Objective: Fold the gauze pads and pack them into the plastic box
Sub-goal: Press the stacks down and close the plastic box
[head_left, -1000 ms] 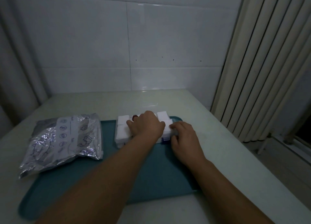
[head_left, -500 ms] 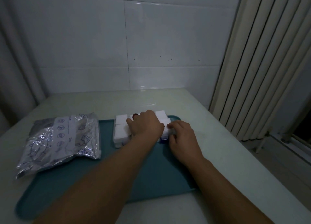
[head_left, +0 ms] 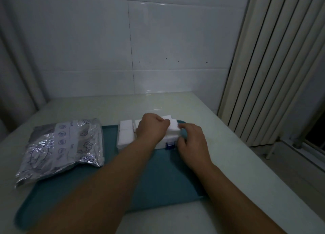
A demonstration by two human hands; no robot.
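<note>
Head view: folded gauze pads (head_left: pixel 125 134) sit in white blocks in the plastic box (head_left: pixel 168 142) at the far end of the teal tray (head_left: pixel 158 177). Left hand (head_left: pixel 152 128), fingers curled, presses down on the pads mid-box; whether it grips one is hidden. Right hand (head_left: pixel 190 142) pinches the rightmost pad (head_left: pixel 173 126) at the box's right edge, near a blue latch (head_left: pixel 170 144). Best to tuck this pad level with its neighbours, left hand steadying the rest, edges square. Foil pouch (head_left: pixel 61 146) lies left, overlapping the tray
</note>
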